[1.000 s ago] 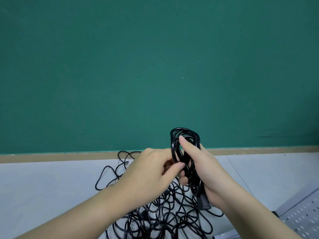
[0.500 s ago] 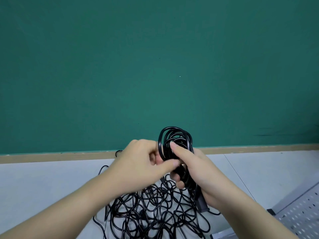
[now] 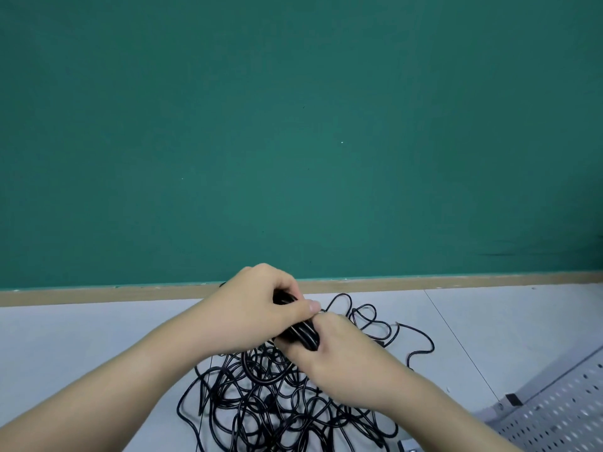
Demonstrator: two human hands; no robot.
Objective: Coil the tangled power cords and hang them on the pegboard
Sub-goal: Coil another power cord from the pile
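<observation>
over a pale floor point(image 3: 81, 337) below the green wall point(image 3: 293, 125), one small coil point(image 3: 301, 334) gripped between left hand point(image 3: 257, 308) and right hand point(image 3: 329, 357), big tangle point(image 3: 277, 402) underneath uncoiled, pegboard point(image 3: 561, 415) at right bare of cords.

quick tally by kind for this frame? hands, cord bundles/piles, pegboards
Hands: 2, the left hand and right hand, both gripping the bundle
Coiled black power cord bundle: 1
Tangled pile of black cords on the pale floor: 1
Grey perforated metal pegboard: 1
Total: 5
</observation>
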